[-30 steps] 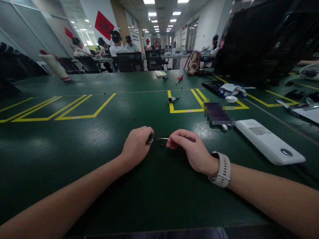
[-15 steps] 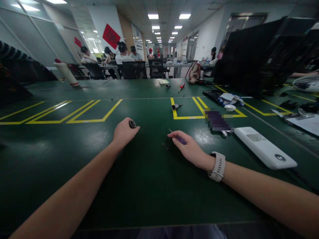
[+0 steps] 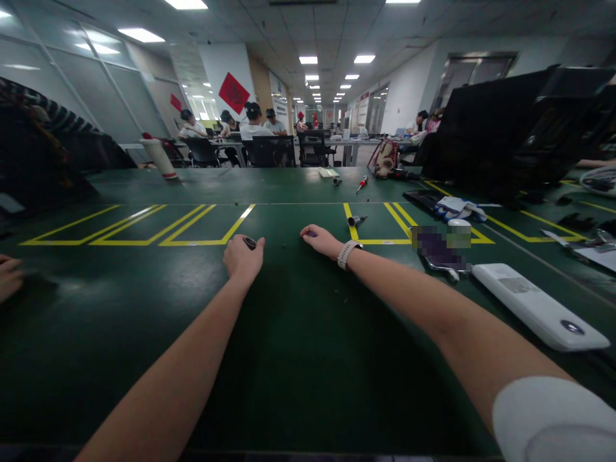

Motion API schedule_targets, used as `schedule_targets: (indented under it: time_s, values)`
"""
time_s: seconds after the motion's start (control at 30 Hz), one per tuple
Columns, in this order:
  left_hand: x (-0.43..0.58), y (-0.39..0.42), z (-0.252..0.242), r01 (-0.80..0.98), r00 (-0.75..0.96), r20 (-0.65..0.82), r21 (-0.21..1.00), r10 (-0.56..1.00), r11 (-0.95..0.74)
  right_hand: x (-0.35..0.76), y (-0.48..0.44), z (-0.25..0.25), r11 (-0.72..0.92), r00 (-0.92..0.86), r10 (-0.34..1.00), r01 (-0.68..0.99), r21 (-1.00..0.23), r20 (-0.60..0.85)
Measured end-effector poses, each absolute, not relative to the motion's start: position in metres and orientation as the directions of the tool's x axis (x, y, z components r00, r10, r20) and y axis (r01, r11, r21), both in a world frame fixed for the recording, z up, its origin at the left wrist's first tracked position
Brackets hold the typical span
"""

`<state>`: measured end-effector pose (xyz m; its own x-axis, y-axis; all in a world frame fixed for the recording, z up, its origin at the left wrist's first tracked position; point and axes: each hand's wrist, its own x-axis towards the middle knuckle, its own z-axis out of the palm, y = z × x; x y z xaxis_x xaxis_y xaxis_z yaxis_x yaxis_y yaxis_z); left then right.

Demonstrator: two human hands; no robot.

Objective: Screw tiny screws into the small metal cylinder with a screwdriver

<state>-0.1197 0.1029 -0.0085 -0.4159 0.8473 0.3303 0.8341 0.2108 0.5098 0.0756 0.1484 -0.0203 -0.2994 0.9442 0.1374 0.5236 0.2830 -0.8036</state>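
Note:
My left hand (image 3: 243, 260) is closed around a dark cylindrical part (image 3: 249, 243), whose round end faces up between thumb and fingers. My right hand (image 3: 323, 242), wearing a watch at the wrist, grips a small screwdriver (image 3: 312, 234); only a bit of its purple handle shows. The two hands are apart, with a tiny dark piece (image 3: 283, 245) on the table between them. Beyond my right hand, a metal part with a thin shaft (image 3: 356, 221) lies on the yellow tape. A small ring (image 3: 336, 292) and another tiny bit (image 3: 345, 300) lie nearer to me.
On the green table (image 3: 298, 385) to the right are a white power bank (image 3: 539, 305), a blurred-out phone (image 3: 440, 247) and gloves (image 3: 459, 208). Farther back lie a red screwdriver (image 3: 362, 184) and another metal part (image 3: 337, 181). Another person's hand (image 3: 8, 276) is at the left edge.
My right hand has moved forward and left, bringing the screwdriver away from the small ring. The view has shifted, and another person's hand has appeared at the left.

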Motion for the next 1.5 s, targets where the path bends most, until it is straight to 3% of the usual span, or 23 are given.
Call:
schedule_targets:
  time_s: [0.17, 0.4, 0.63, 0.8, 0.97, 1.07, 1.2, 1.3, 1.5]
  values:
    - [-0.122, 0.103, -0.008, 0.813, -0.452, 0.380, 0.549, 0.807, 0.197, 0.028, 0.156, -0.010, 0.431, -0.501, 0.851, 0.494, -0.755, 0.157]
    - [-0.119, 0.103, -0.011, 0.789, -0.471, 0.377, 0.585, 0.797, 0.190, 0.035, 0.118, -0.006, 0.586, -0.756, 0.630, 0.314, -0.747, 0.177]
    - [-0.110, 0.102, -0.016, 0.818, -0.381, 0.415, 0.568, 0.826, 0.092, 0.121, 0.043, -0.016, 0.665, -0.870, 0.446, 0.166, -0.728, 0.209]
    - [-0.090, 0.095, -0.015, 0.847, -0.257, 0.413, 0.531, 0.873, -0.002, 0.174, 0.000, -0.011, 0.716, -0.876, 0.428, 0.179, -0.675, 0.222]
    - [-0.064, 0.084, -0.014, 0.863, -0.015, 0.405, 0.466, 0.914, -0.192, 0.202, -0.016, -0.013, 0.719, -0.863, 0.462, 0.230, -0.655, 0.205]
    - [-0.051, 0.076, -0.012, 0.873, 0.119, 0.381, 0.399, 0.917, -0.279, 0.208, -0.015, -0.015, 0.664, -0.815, 0.525, 0.214, -0.717, 0.243]
    - [-0.037, 0.064, -0.009, 0.897, 0.180, 0.364, 0.321, 0.914, -0.304, 0.216, -0.012, -0.018, 0.444, -0.647, 0.718, 0.142, -0.885, 0.256]
    - [-0.028, 0.055, -0.007, 0.916, 0.181, 0.354, 0.278, 0.917, -0.288, 0.220, -0.011, -0.022, 0.254, -0.468, 0.852, -0.020, -0.967, 0.234]
    - [-0.015, 0.040, -0.008, 0.859, 0.216, 0.263, 0.407, 0.940, -0.311, 0.222, -0.005, -0.033, 0.023, -0.242, 0.967, -0.247, -0.969, 0.084]
